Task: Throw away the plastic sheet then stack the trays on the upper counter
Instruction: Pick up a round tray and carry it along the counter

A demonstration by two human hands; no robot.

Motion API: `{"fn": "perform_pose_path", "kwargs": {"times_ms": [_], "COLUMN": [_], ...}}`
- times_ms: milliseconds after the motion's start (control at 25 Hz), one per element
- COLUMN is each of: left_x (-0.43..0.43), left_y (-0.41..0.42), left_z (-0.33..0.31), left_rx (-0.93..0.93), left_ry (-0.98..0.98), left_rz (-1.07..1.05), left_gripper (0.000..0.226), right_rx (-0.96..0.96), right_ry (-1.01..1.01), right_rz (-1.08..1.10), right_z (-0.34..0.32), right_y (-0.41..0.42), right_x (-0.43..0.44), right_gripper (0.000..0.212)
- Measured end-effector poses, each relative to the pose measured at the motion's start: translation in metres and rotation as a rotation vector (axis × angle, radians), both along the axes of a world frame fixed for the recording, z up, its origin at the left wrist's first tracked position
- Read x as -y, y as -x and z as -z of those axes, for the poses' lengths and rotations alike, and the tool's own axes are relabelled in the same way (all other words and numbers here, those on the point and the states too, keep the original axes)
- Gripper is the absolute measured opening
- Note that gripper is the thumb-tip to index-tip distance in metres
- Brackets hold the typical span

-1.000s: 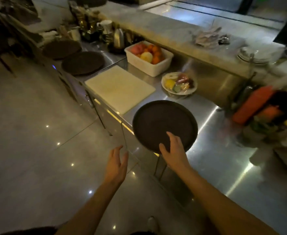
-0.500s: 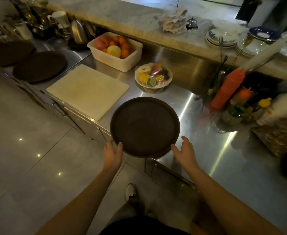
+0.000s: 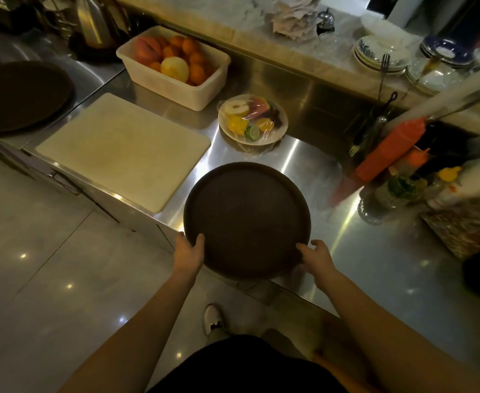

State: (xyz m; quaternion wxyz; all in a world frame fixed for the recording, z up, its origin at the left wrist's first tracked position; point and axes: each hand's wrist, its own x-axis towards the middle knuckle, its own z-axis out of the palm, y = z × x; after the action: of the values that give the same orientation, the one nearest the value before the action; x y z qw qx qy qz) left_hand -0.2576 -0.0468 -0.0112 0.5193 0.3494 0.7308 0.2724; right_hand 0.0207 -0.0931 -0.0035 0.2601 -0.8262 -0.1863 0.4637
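A round dark brown tray (image 3: 247,217) lies on the steel counter (image 3: 375,265), its near edge overhanging the counter's front. My left hand (image 3: 189,252) grips the tray's near-left rim with the thumb on top. My right hand (image 3: 316,255) holds the near-right rim. A second dark round tray (image 3: 17,95) lies far left on the counter. The stone upper counter (image 3: 247,32) runs along the back.
A pale cutting board (image 3: 122,148) lies left of the tray. Behind it stand a tub of fruit (image 3: 173,66) and a plastic-wrapped fruit plate (image 3: 251,119). Sauce bottles (image 3: 389,148) crowd the right. Stacked plates (image 3: 380,55) and crumpled paper (image 3: 292,15) occupy the upper counter.
My left hand moved up from beside the counter and closed on the tray's left rim. My right hand shifted from the tray's near edge to its right rim. The view came closer.
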Motion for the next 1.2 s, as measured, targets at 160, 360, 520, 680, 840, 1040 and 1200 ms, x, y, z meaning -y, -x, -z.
{"fn": "perform_pose_path", "kwargs": {"times_ms": [160, 360, 520, 680, 840, 1040, 1200], "left_x": [-0.009, -0.016, -0.014, -0.001, 0.012, 0.008, 0.004], "left_y": [0.002, 0.000, -0.008, -0.016, -0.006, 0.027, 0.084], "left_z": [0.004, 0.006, -0.004, -0.008, -0.016, -0.036, -0.047], "left_rx": [0.086, 0.056, -0.072, -0.158, -0.162, -0.086, -0.078], "left_ry": [0.072, 0.076, -0.026, -0.130, -0.225, -0.234, -0.298], "left_rz": [-0.060, -0.079, -0.060, -0.109, -0.203, -0.459, -0.597], "left_gripper": [0.062, 0.047, 0.037, 0.038, 0.027, 0.024, 0.028], "right_rx": [-0.112, -0.212, -0.108, 0.008, 0.018, -0.026, -0.005], "right_ry": [0.004, -0.075, -0.186, -0.290, -0.399, -0.525, -0.537], "right_rz": [0.079, 0.072, 0.049, -0.011, -0.097, -0.223, -0.350], "right_z": [0.008, 0.009, 0.008, 0.003, -0.011, -0.037, -0.046], "right_y": [-0.004, -0.016, -0.018, -0.017, -0.011, 0.028, 0.090], "right_x": [-0.007, -0.012, -0.020, -0.020, -0.028, -0.065, -0.102], "right_gripper": [0.051, 0.025, 0.029, 0.037, 0.036, 0.036, 0.039]}}
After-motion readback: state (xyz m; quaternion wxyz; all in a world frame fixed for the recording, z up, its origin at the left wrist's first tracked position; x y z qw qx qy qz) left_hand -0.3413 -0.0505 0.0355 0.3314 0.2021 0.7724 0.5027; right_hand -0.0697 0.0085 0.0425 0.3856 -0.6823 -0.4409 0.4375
